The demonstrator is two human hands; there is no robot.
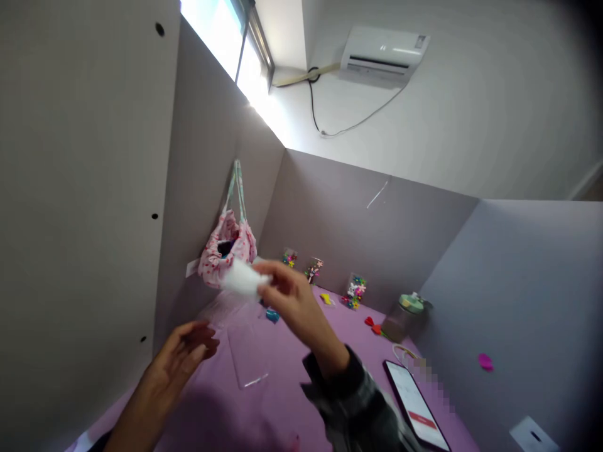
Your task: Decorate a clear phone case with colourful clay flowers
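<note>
My right hand point(292, 298) is raised over the pink tabletop point(301, 383), its thumb and fingers pinching a white tissue-like piece point(244, 278). Motion smears that piece, so its exact kind is unclear. Lower and to the left, my left hand point(181, 361) holds nothing, with its fingers bent and apart. Between and below the hands a clear, phone-case-shaped piece point(249, 358) lies flat on the table. A small blue item point(272, 315) rests behind it, close under my right wrist.
A pink patterned bag point(217, 257) hangs on the left partition. Along the back stand small decorated clear pieces point(354, 292) with a yellow item point(326, 299). To the right are red pieces point(375, 328), a green-lidded cup point(398, 323) and a lit phone point(414, 402).
</note>
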